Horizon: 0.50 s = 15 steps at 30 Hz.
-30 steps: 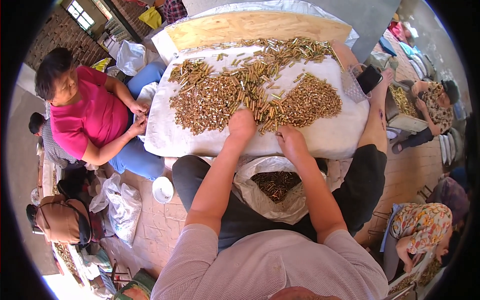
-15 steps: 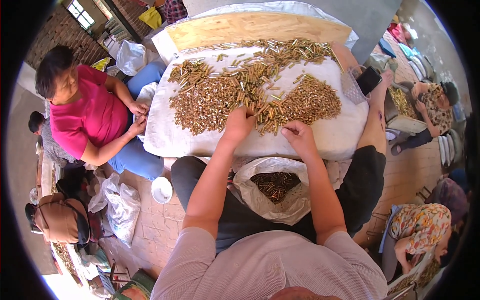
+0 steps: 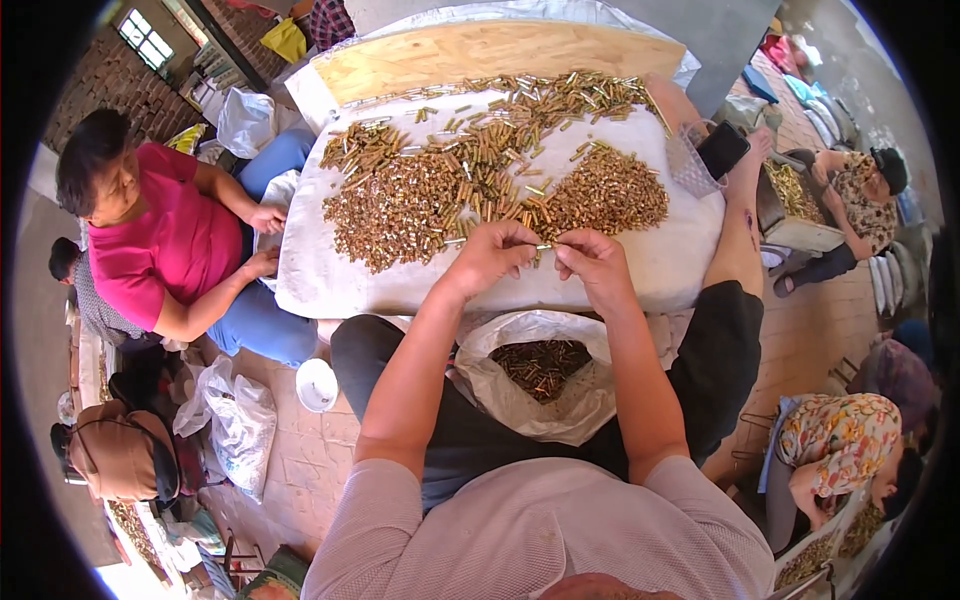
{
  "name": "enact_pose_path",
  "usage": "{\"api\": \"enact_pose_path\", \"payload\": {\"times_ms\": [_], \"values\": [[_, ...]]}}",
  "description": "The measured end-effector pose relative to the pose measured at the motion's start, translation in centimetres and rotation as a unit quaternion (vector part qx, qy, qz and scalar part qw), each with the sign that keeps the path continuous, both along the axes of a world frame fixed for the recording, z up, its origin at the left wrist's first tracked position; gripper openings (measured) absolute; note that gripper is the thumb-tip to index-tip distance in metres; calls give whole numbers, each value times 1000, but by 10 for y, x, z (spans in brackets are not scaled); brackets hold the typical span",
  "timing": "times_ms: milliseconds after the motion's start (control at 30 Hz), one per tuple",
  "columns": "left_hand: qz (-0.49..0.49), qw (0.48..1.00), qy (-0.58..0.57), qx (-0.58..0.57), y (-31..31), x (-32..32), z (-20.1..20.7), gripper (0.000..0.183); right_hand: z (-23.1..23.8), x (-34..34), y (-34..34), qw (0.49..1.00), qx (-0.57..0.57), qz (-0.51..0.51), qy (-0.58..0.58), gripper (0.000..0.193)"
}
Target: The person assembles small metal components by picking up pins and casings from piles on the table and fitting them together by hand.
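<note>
Head view: left hand point(image 3: 492, 254) and right hand point(image 3: 594, 262) pinch one small brass casing point(image 3: 543, 247) between their fingertips, above the white cloth's point(image 3: 660, 270) near edge. Casing heap point(image 3: 440, 190) lies just beyond; open white bag point(image 3: 540, 375) sits in the lap.

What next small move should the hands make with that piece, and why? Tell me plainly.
Probably lower it into the white plastic bag between the knees. The left hand and right hand pinch one small brass-coloured metal tube between them, and like pieces already lie in that open bag.
</note>
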<state>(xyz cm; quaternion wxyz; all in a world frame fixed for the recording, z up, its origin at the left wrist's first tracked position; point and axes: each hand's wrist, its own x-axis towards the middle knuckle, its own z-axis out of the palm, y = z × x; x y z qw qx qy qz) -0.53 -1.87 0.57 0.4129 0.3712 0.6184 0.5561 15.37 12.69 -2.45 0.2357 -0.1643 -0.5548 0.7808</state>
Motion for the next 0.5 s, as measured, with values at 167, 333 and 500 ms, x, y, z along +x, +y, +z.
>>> {"api": "enact_pose_path", "payload": {"times_ms": [167, 333, 500], "values": [[0, 1000, -19, 4, 1, 3, -2, 16, -1, 0, -1, 1000, 1, 5, 9, 12], [5, 1000, -10, 14, 3, 6, -4, 16, -1, 2, 3, 1000, -14, 18, -11, 16], [9, 1000, -11, 17, 2, 8, -3, 13, 2, 2, 2, 999, -23, 15, -16, 9]]}}
